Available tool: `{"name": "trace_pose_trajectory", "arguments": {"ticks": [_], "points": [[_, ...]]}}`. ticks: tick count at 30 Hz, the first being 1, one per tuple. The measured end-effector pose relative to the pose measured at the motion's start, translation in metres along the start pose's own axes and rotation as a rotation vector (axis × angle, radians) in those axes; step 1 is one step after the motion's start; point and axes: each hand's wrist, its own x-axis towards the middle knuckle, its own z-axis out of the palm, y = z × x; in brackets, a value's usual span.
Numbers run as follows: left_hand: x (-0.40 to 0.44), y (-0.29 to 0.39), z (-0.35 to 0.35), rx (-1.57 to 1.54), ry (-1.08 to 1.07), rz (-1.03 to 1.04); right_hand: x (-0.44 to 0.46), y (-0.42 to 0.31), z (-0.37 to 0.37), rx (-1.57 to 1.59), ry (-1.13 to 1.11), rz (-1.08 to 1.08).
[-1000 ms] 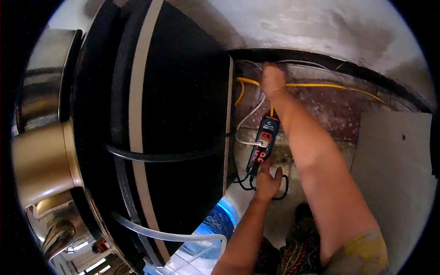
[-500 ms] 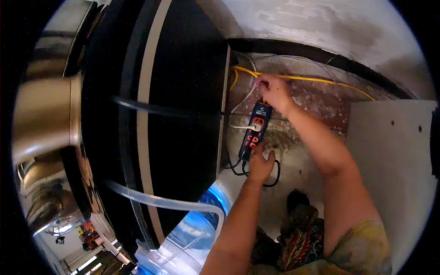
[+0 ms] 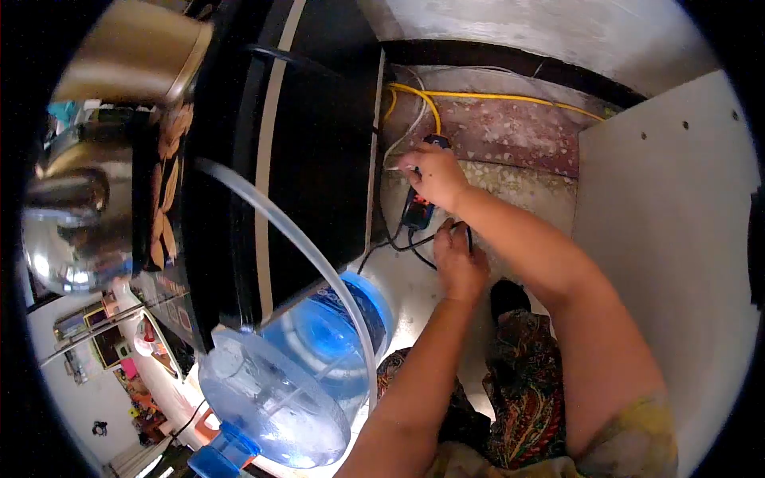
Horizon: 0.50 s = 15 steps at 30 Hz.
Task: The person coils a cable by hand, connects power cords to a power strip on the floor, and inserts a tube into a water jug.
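Note fingers of the right hand (image 3: 438, 177) bent inward over the middle of the power strip (image 3: 419, 212), at the white cord (image 3: 391, 168); cannot tell whether closed on the cord or on a plug beneath. Note fingers of the left hand (image 3: 460, 267) curled at the black cable (image 3: 412, 248), just beyond the lower end of the strip; cannot confirm a firm grip. Locate the strip on the floor (image 3: 526, 191), beside the black cabinet (image 3: 327, 159), with the yellow cable (image 3: 437, 122) running to its upper end. Treat the housing as rigid, light and probably smooth; expect easy sliding under cord pull. Take hold across the long edges near the lower end, clear of the sockets. Treat cords as flexible; grasp any plug by its body, never by the wire, to avoid straining the joint.
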Motion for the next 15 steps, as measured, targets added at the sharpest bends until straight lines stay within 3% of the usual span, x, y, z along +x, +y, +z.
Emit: {"name": "trace_pose_trajectory", "arguments": {"ticks": [1,2,5,7,9,11,15], "points": [[-0.004,-0.002,0.000,-0.009,0.028,-0.043,-0.006,0.000,-0.004,0.054,-0.085,0.131],[-0.011,-0.005,0.001,-0.016,0.035,-0.031,-0.016,-0.001,-0.007,0.044,-0.074,0.126],[-0.022,0.001,-0.001,0.057,-0.125,-0.021,-0.039,-0.005,-0.022,-0.143,-0.385,0.339],[-0.034,0.010,-0.002,0.104,-0.484,-0.090,-0.073,0.014,0.003,-0.058,-0.349,0.235],[-0.049,0.012,0.002,0.163,-0.545,-0.119,-0.088,0.005,0.003,0.030,-0.320,0.129],[-0.059,0.016,0.005,0.222,-0.606,-0.151,-0.098,-0.008,-0.002,-0.071,-0.479,0.090],[-0.063,0.021,0.000,0.301,-0.642,-0.193,-0.105,-0.027,-0.010,0.022,-0.415,0.082]]}}
